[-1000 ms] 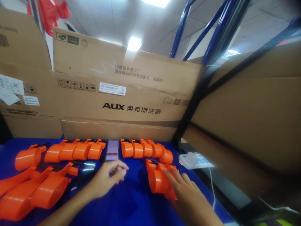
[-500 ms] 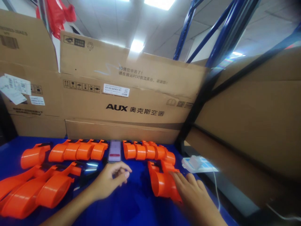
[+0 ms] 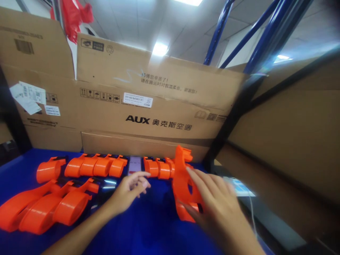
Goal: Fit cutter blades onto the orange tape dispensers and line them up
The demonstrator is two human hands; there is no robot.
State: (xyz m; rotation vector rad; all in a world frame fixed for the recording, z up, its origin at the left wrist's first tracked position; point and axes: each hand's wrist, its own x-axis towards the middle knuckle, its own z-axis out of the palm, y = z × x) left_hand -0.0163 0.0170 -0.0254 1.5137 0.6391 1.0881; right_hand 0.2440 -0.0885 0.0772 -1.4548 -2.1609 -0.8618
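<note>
My right hand [image 3: 215,198] is closed around an orange plastic tape dispenser [image 3: 180,173], holding it upright over the right side of the blue table. Part of it is hidden behind my fingers. Just below and behind it shows another orange dispenser [image 3: 185,213], partly covered. My left hand [image 3: 131,189] hovers near the middle with loosely bent fingers that are apart, and nothing is in it. Closest to it is a phone [image 3: 135,165] leaning at the back. A row of orange dispensers [image 3: 152,169] stands to the right of the phone.
More orange dispensers stand in a back-left row [image 3: 102,167] and a front-left group [image 3: 70,209]. Cardboard walls [image 3: 156,141] close off the back and right. A dark rack post [image 3: 224,131] rises at the right, near a white power strip [image 3: 240,186] with a cable.
My right hand has lifted one orange dispenser from the right-hand pair and tipped it upright. My left hand stays nearly where it was. The camera view has shifted slightly.
</note>
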